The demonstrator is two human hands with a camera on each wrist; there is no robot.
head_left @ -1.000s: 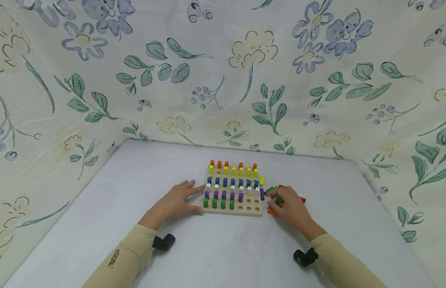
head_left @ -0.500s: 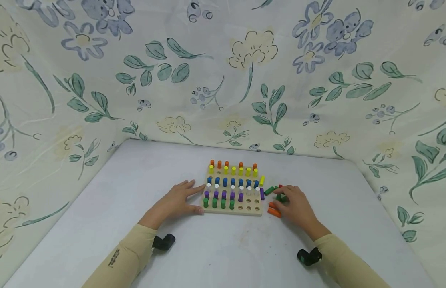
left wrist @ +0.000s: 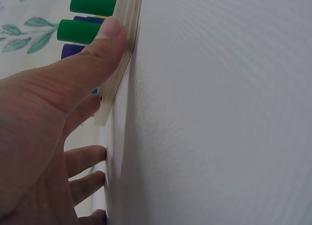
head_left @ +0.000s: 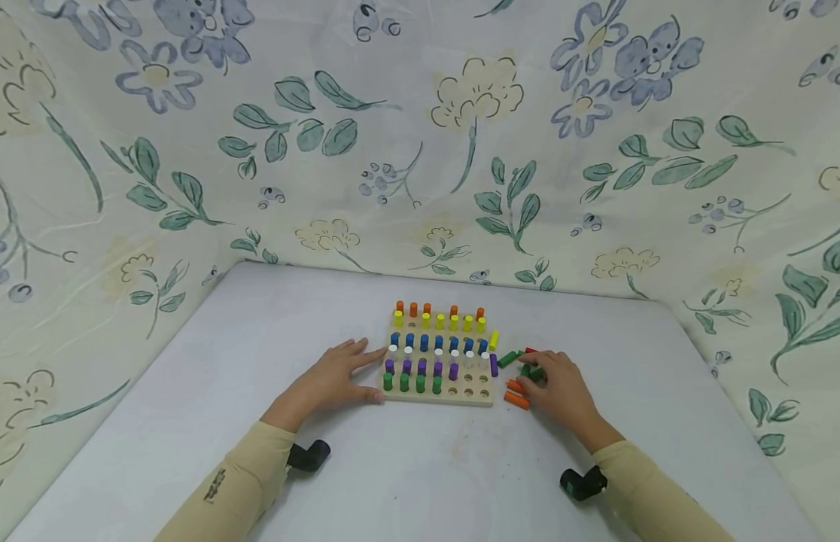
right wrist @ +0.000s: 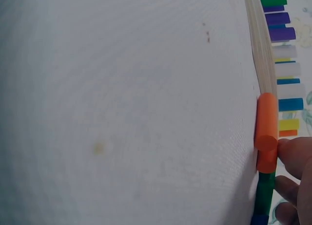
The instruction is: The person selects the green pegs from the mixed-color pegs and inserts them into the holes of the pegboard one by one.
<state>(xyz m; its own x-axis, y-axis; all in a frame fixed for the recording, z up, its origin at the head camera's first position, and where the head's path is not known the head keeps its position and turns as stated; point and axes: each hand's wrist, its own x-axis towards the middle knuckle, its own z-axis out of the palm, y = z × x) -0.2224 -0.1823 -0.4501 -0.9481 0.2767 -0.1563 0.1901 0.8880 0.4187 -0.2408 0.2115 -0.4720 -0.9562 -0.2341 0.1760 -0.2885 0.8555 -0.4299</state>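
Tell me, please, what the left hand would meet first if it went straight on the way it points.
The pegboard, most likely: the left hand has its thumb and index finger right at the board's edge, apparently touching it.

Floral cloth [head_left: 406, 135] rises along the white worktop's [head_left: 311, 301] far edge; faint marks [head_left: 464, 446], perhaps stains, lie well in from that edge.
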